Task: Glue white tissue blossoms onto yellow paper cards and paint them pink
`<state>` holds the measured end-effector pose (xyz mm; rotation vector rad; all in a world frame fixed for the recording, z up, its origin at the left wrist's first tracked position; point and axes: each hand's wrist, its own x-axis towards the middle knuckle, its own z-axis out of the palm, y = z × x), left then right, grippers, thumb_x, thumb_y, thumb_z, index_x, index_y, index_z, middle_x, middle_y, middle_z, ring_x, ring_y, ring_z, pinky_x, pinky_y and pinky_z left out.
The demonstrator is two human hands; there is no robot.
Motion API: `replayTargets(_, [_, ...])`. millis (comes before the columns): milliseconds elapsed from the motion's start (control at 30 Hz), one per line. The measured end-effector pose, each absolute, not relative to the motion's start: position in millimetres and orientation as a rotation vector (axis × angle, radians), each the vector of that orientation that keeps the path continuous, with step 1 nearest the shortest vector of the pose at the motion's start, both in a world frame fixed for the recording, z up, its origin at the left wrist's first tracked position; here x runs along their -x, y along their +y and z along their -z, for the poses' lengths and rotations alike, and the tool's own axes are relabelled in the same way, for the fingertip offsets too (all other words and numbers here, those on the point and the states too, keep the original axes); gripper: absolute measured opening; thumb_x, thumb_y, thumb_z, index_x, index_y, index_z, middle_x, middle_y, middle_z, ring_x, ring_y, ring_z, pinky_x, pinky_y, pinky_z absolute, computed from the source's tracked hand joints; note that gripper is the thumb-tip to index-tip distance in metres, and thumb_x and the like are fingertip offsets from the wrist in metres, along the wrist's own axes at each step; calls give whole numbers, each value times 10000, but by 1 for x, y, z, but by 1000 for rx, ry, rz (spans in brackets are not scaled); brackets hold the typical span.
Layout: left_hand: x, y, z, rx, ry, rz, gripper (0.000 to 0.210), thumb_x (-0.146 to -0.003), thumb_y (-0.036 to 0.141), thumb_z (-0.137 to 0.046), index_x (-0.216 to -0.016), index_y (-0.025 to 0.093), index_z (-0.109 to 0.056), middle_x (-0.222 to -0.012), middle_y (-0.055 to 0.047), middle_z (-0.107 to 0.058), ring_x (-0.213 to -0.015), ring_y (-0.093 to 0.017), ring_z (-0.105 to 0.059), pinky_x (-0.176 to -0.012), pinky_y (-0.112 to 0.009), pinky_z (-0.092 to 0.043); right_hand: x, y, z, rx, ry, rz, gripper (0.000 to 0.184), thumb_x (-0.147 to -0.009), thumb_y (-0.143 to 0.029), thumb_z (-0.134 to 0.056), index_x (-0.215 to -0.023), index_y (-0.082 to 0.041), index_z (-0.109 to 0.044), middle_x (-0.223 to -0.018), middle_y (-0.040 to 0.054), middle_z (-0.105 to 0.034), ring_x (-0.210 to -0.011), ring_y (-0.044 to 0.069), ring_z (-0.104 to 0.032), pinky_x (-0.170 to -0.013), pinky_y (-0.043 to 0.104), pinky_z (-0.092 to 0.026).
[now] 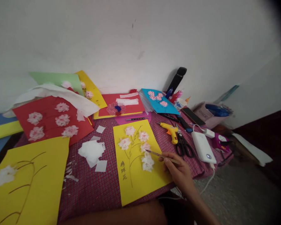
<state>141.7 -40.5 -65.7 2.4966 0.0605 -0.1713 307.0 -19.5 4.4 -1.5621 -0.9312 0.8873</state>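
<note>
My right hand [174, 167] holds a thin paintbrush [165, 156] in a closed pinch. Its tip meets a pink-tinted paper flower [145, 147] on a yellow sheet [124, 198]. That sheet bears a drawn branching stem, several fluffy flowers and a column of handwritten characters. Below the brush tip is a whiter flower [147, 162] with little pink on it. My left hand is out of view; a blurred stretch of bare skin crosses the bottom edge. Left of the sheet lies a pile of white paper squares [91, 151].
Right of the sheet are a yellow glue gun [170, 131], black scissors [184, 147] and a white power bank [203, 147] with cables. A second yellow sheet [46, 181], a red flower sheet [49, 120] and a blue one [170, 107] surround it. Paint bottles [175, 96] stand behind.
</note>
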Motion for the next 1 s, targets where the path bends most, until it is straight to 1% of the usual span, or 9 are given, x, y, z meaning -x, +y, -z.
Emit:
replayTargets(133, [-141,-40,65,-2471,33,177,264,-989,407,-584,-1061,167,-664,-1011,-60,-686,-836,-134,-652,-747,-306,-585,-310,-24,-8,1566,-946,-870,309,-885,-466,-714,-1023,-191,-740,-870,75,-760,-594,155,-607,-572,274,-502])
replayTargets(333, [-141,-39,64,-2454,4,180,275,-989,407,-583,-1080,158,-657,-1019,-62,-680,-836,-135,-649,-745,-310,-585,-308,-25,-11,1576,-961,-897,329,-859,-490,-734,-1000,-193,-745,-760,61,-742,-590,175,-623,-568,280,-514])
replayTargets(500, [-142,-39,65,-2452,-17,189,273,-992,414,-577,-1062,165,-663,-1016,-62,-686,-839,-135,-652,-756,-312,-586,-308,-26,-9,1567,-971,-905,344,-871,-495,-725,-1021,-186,-741,-842,83,-769,-596,164,-624,-576,276,-515])
replayTargets(633, [-142,-40,68,-2452,-26,192,268,-985,394,-590,-1109,166,-655,-1067,-72,-677,-883,-149,-654,-775,-326,-590,-309,-27,-8,1583,-964,-924,365,-869,-509,-726,-1033,-184,-735,-819,76,-763,-602,171,-629,-567,275,-516])
replayTargets(833, [-141,-40,71,-2441,-22,182,256,-985,382,-592,-1129,179,-653,-1105,-77,-670,-916,-156,-652,-791,-330,-590,-317,-26,-11,1545,-966,-887,314,-902,-467,-709,-1044,-188,-743,-856,76,-756,-614,161,-609,-577,274,-501])
replayTargets(933, [-141,-40,71,-2431,-14,166,255,-985,382,-591,-1123,178,-654,-1099,-77,-672,-910,-154,-652,-788,-330,-590,-321,-25,-9,1525,-976,-899,292,-912,-442,-707,-1065,-196,-735,-918,87,-765,-632,160,-614,-581,273,-495])
replayTargets(1000, [-141,-40,71,-2421,-7,159,253,-987,382,-589,-1124,180,-654,-1103,-77,-671,-911,-154,-650,-790,-329,-589,-322,-24,-8,1531,-991,-909,284,-916,-435,-705,-1068,-197,-734,-923,86,-768,-634,158,-619,-591,273,-496])
